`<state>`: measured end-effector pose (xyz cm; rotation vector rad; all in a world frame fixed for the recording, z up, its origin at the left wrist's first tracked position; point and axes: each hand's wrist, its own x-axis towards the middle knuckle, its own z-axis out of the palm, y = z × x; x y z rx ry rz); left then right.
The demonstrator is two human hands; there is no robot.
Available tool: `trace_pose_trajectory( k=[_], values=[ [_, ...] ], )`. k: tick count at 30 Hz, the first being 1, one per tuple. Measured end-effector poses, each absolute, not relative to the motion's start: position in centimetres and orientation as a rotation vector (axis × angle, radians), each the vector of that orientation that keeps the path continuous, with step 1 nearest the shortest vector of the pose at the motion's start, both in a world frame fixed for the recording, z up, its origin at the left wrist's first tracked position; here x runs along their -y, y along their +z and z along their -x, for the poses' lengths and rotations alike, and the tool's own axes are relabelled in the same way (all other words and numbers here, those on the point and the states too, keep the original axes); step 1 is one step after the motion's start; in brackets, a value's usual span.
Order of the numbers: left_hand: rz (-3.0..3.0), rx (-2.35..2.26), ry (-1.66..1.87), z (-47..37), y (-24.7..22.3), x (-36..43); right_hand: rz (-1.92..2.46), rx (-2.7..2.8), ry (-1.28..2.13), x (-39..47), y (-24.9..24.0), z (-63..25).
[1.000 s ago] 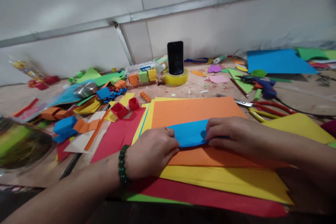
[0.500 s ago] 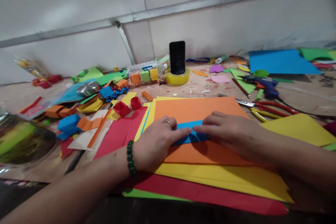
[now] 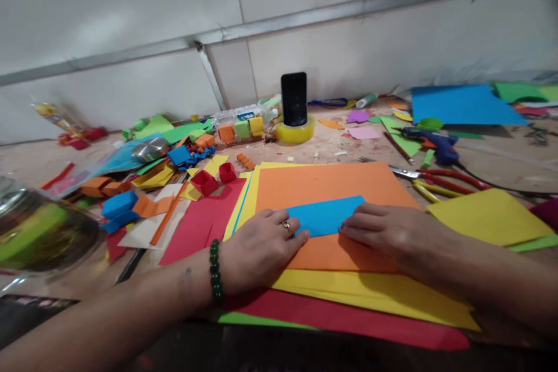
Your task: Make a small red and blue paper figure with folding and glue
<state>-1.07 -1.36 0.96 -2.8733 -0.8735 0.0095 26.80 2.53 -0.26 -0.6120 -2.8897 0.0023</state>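
A folded strip of blue paper (image 3: 325, 216) lies slantwise on an orange sheet (image 3: 322, 180) at the top of a paper stack. My left hand (image 3: 272, 244) grips its left end, with the thumb along the lower edge and the fingers curled over the top. At the other end, my right hand (image 3: 377, 226) has its fingers closed together on the strip's lower right corner. Both hands press the paper down on the stack. The hidden ends of the strip lie under my fingers.
Right of the stack lie red-handled pliers (image 3: 449, 180), yellow paper (image 3: 492, 218) and a blue glue gun (image 3: 444, 148). A phone (image 3: 294, 99) stands in a tape roll (image 3: 296, 131) behind. Folded red paper pieces (image 3: 204, 183) and a glass jar (image 3: 47, 232) are at left.
My fingers have moved apart from the strip's middle towards its ends, the right hand slightly lower. More of the blue paper shows, now flat and wider.
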Motion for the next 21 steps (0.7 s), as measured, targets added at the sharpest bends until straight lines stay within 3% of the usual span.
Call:
trace_pose_trajectory(
  k=[11, 21],
  values=[
    [2.819, 0.868, -0.014, 2.4, 0.6, 2.7, 0.608, 2.786, 0.008, -2.3, -1.8, -31.0],
    [2.782, 1.014, 0.066, 1.9, 1.3, 3.0, 0.854, 2.777, 0.047, -1.6, 0.1, -30.0]
  ],
)
